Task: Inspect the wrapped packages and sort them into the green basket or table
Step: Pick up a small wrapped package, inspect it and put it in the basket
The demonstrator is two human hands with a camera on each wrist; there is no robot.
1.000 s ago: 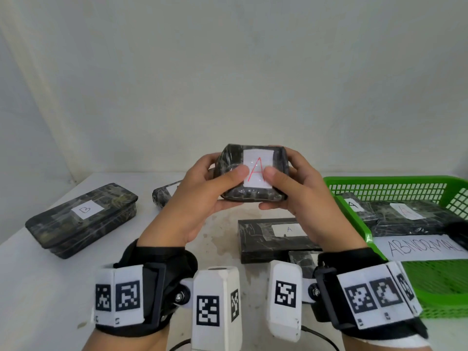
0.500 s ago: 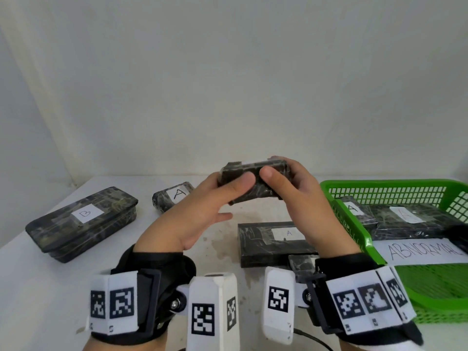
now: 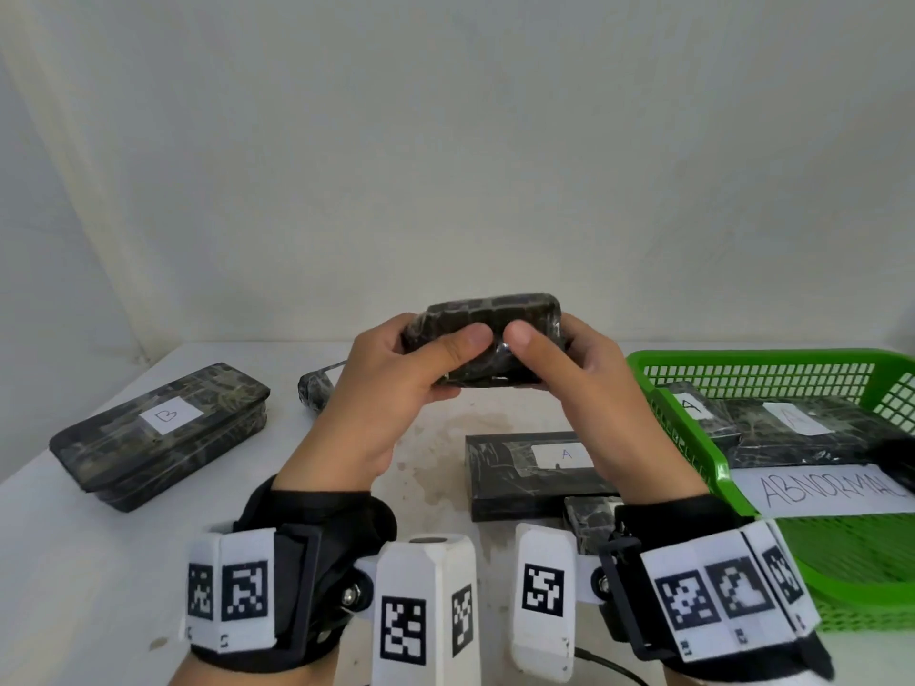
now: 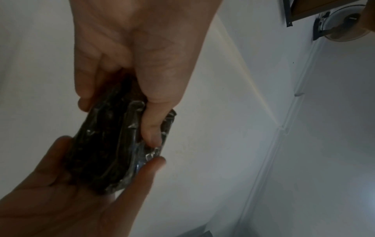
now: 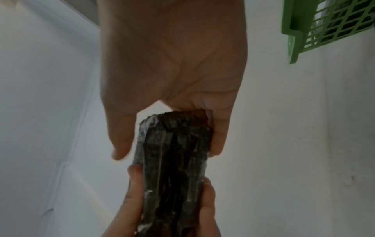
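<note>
Package: we hold the small dark film-wrapped package (image 3: 487,339) in the air above the white bench (image 3: 99,561), between both hands.
Left hand (image 3: 396,383): clamped on its left end.
Right hand (image 3: 579,378): clamped on its right end.
Axis: long axis runs left-right; the green plastic basket (image 3: 693,368) lies to our right, nearer the right hand.
Change: the white "A" label faced us a second ago; now a plain dark side does.

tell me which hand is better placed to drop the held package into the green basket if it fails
Right, probably. The right hand already grips the package and is on the side of the green basket; the left hand would have to cross over.
</note>
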